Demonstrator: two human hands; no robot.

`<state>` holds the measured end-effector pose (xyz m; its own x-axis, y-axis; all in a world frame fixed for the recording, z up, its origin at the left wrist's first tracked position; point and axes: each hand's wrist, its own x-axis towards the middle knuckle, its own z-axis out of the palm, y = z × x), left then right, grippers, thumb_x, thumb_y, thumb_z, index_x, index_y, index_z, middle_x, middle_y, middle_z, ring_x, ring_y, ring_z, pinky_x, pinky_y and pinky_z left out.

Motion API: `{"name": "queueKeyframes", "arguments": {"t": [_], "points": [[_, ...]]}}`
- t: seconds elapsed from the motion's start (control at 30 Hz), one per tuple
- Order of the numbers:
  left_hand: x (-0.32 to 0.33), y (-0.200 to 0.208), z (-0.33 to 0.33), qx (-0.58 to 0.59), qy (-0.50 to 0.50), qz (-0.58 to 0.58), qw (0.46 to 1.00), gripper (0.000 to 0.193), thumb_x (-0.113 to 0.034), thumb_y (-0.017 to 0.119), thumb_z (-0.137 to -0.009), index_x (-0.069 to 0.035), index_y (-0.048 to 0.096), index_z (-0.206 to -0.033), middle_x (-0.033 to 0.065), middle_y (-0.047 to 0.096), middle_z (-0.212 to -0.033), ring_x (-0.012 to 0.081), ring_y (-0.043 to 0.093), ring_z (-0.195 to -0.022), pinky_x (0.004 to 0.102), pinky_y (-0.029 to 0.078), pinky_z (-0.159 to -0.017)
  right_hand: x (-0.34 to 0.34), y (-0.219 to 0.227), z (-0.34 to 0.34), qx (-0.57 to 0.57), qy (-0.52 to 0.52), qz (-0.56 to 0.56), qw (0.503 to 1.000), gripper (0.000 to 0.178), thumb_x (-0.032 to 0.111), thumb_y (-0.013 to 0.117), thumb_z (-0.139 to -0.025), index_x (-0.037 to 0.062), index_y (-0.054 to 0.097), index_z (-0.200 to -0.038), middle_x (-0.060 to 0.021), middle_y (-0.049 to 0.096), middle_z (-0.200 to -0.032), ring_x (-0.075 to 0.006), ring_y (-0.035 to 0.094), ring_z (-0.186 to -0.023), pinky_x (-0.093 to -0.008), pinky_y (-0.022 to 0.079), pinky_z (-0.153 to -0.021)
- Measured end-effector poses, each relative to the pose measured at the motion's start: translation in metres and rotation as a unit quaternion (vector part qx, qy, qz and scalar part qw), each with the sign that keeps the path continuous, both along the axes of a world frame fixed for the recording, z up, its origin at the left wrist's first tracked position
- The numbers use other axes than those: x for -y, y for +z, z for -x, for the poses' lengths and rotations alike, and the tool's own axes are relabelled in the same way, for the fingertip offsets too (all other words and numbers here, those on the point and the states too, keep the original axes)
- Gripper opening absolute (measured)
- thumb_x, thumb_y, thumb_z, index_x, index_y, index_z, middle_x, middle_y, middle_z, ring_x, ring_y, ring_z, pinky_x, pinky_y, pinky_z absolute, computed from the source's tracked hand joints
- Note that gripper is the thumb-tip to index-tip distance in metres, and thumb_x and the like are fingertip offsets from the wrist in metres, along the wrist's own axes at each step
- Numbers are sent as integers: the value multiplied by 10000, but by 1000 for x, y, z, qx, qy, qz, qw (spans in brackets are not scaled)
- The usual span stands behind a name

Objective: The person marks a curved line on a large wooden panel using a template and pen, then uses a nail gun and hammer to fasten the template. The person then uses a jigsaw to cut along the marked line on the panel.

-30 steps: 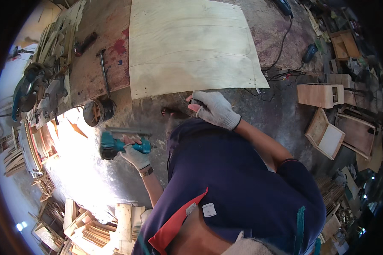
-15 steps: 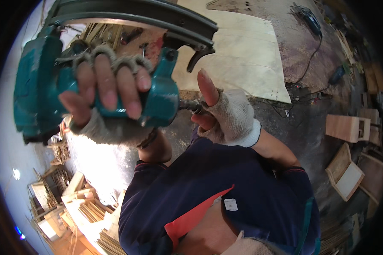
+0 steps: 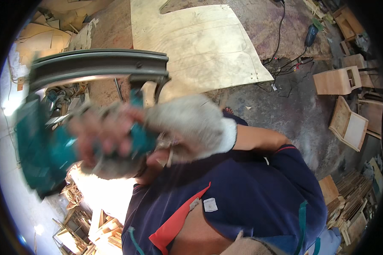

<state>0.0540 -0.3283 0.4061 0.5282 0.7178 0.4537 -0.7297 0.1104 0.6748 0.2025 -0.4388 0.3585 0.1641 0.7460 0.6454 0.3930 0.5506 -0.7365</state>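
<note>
Teal power tool (image 3: 42, 148) raised close, motion-blurred.
Left hand (image 3: 102, 136) grips its plastic body; gloved right hand (image 3: 187, 127) closes on its front, above pale plywood (image 3: 200, 46).

Both gloved hands (image 3: 115, 136) (image 3: 191, 127) grip a blurred teal power tool (image 3: 47, 148).

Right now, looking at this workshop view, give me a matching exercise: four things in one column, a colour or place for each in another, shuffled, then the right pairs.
Things:
1. power tool
2. plywood sheet
3. right hand
4. small wooden cabinet

Descriptions:
A. pale, flat on the floor ahead
B. teal, gripped by the left hand
C. standing at the right edge
D. in a whitish work glove

Pairs: 1-B, 2-A, 3-D, 4-C
</note>
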Motion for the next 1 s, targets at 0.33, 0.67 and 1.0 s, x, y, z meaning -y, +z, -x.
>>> {"name": "queueKeyframes", "arguments": {"t": [0.33,0.67,1.0], "points": [[40,-146,-56,-602,-73,-203,769,600,-393,818,-897,-34,608,-1329,76,700,-1177,187,656,-1072,361,536,-934,16,-126,-41,-14,-219,488,845,669,225,767,-762,85,531,-1373,-231,726,-1014,-460,706,-965,-514,577,-841],[-67,-423,21,-366,-64,699,611,562,-415,762,-964,-14,563,-1304,196,500,-1416,345,505,-1280,516,396,-1182,150,-152,-60,-101,-428,524,730,310,201,786,-827,-9,720,-1046,-251,748,-942,-424,732,-890,-425,555,-778],[-57,-445,-7,-254,88,528,805,254,-254,740,-1002,-68,590,-1088,76,675,-859,216,666,-705,412,612,-730,172,-165,-63,-34,-459,531,712,283,193,780,-831,-3,733,-1030,-218,743,-881,-408,728,-840,-438,553,-758]]}}
